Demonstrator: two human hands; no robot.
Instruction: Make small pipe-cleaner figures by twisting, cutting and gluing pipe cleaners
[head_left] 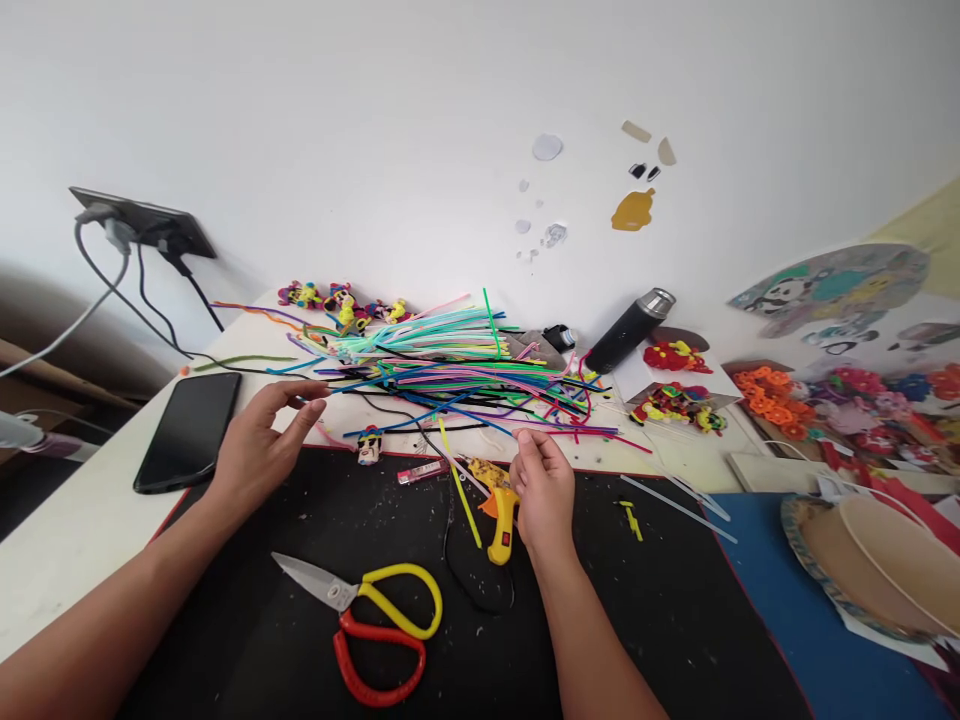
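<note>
Right hand (546, 485): your fingertips pinch a blue pipe cleaner (491, 423) by its end, seemingly to steer it | Location: between your hands | Left hand (266, 445): finger and thumb nearly meeting, hold unconfirmed | Glue gun (502, 525): beside right hand, presumably for reach

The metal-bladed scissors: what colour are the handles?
One yellow loop handle, one red loop handle, clearest in head view.

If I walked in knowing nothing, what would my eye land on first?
Probably the heap of bright pipe cleaners across the middle, just beyond the black mat. Next, perhaps, the large scissors lying on the mat in front, with one yellow and one red handle, and the yellow glue gun beside the right hand.
</note>
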